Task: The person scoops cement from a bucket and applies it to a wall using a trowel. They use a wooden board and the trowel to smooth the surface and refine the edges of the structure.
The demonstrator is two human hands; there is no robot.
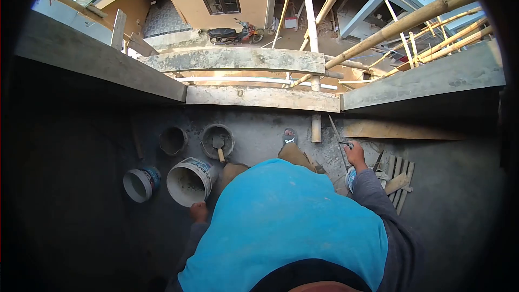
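Observation:
My left hand is closed at the near rim of a large white bucket, whose inside is smeared with grey. Its fingertips are partly hidden. Out to the right, my right hand grips the dark handle of a long, thin tool that looks like a plastering trowel seen edge-on. Behind the white bucket stands a dark bucket holding a scoop with a wooden handle. A smaller dark bucket is beside it, and a white paint pail stands farther left.
Grey walls enclose both sides. Boards and bamboo poles cross the front edge, with a motorbike on the ground far below. At right lie a wooden slatted piece, a plank and a partly hidden pail.

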